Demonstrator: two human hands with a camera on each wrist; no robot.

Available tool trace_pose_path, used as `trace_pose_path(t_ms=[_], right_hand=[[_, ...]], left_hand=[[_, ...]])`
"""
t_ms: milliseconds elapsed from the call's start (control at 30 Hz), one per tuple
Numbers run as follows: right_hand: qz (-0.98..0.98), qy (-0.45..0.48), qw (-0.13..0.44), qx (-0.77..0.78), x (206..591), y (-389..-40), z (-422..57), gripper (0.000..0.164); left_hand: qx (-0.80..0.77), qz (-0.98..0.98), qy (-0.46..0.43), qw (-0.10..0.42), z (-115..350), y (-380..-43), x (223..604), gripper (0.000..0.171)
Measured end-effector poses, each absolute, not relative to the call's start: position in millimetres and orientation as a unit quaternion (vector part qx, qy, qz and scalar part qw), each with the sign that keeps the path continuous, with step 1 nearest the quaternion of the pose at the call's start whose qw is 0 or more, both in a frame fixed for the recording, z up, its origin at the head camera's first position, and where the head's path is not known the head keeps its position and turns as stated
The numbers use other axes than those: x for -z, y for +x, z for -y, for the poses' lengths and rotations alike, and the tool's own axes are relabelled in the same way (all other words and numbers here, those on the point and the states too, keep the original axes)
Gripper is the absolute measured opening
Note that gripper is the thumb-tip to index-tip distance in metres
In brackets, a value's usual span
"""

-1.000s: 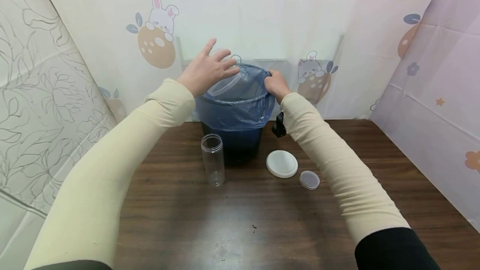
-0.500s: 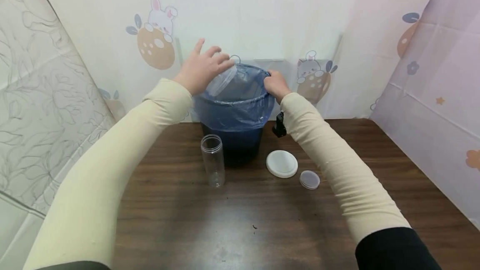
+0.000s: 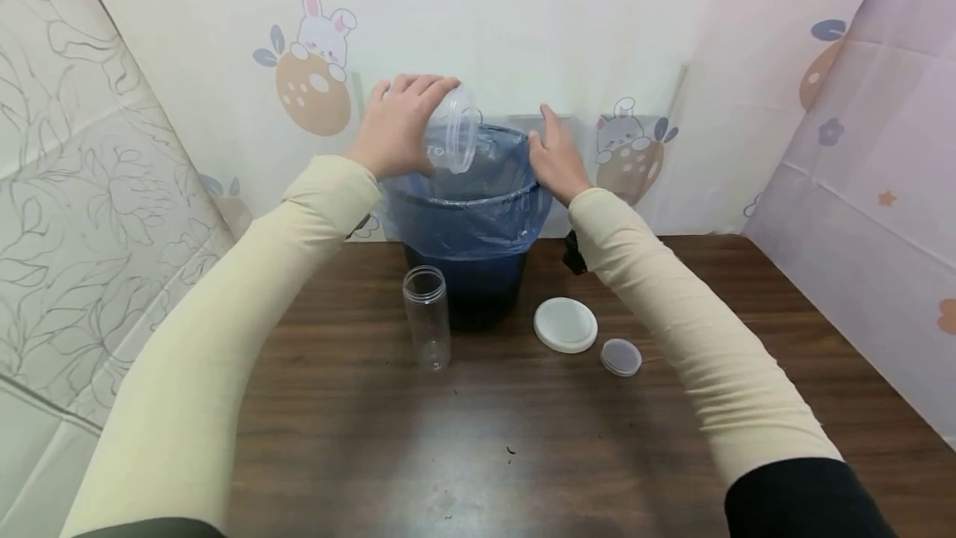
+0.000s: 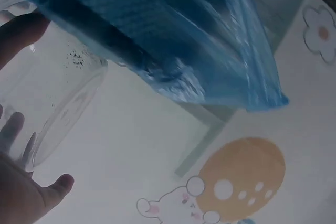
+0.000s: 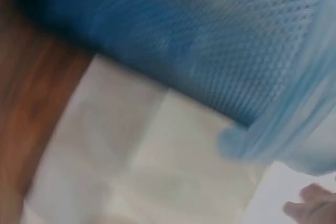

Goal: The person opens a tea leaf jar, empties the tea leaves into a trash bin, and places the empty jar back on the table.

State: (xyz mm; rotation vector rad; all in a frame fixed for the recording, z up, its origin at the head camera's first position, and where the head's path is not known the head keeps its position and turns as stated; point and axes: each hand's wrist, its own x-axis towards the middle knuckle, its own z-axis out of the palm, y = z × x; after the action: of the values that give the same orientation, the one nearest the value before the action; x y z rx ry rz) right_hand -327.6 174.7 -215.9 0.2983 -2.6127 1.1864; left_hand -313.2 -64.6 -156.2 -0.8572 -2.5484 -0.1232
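Note:
My left hand (image 3: 399, 124) grips a clear plastic jar (image 3: 453, 131) above the left side of the bin. The jar lies tilted on its side, its mouth facing right. In the left wrist view my fingers wrap the jar (image 4: 58, 85), and small dark specks show on its wall. A blue liner bag (image 3: 478, 227) is folded over the rim of the dark bin (image 3: 466, 285). At the bin's right rim, my right hand (image 3: 556, 160) has its fingers extended beside the liner's edge. In the blurred right wrist view, the liner (image 5: 283, 124) hangs near my fingertips (image 5: 310, 203).
A tall clear jar (image 3: 429, 322) without a lid stands in front of the bin. Right of it, a white round lid (image 3: 565, 325) and a smaller translucent lid (image 3: 621, 357) lie on the wooden table (image 3: 358, 438). A printed curtain (image 3: 478, 23) hangs behind.
The jar has come up out of the bin's mouth and turned on its side, with my left hand's fingers closing around it. My right hand has loosened from the rim, its fingers straightening.

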Motion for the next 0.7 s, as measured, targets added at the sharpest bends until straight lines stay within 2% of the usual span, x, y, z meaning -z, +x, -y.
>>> trace_pose_path(t_ms=[67,133,300,400,567,700], right_hand=[[0.895,0.15,0.176,-0.381,215,-327,-177,0.053],[0.89,0.198,0.2,-0.36,213,-325,-178,0.053],[0.883,0.271,0.154,-0.35,202,-313,-173,0.076],[0.858,0.301,0.111,-0.402,197,-303,-167,0.089],[0.753,0.345,0.067,-0.557,193,-281,-163,0.098],[0.702,0.355,0.068,-0.613,190,-265,-163,0.1]], left_hand=[[0.079,0.928,-0.297,0.209,65,-310,153,0.115],[0.114,0.932,-0.283,0.195,65,-308,150,0.117],[0.215,0.923,-0.268,0.174,66,-300,146,0.119],[0.283,0.904,-0.283,0.152,65,-294,147,0.118],[0.376,0.865,-0.315,0.112,63,-277,151,0.116],[0.4,0.854,-0.318,0.093,62,-262,151,0.115]])
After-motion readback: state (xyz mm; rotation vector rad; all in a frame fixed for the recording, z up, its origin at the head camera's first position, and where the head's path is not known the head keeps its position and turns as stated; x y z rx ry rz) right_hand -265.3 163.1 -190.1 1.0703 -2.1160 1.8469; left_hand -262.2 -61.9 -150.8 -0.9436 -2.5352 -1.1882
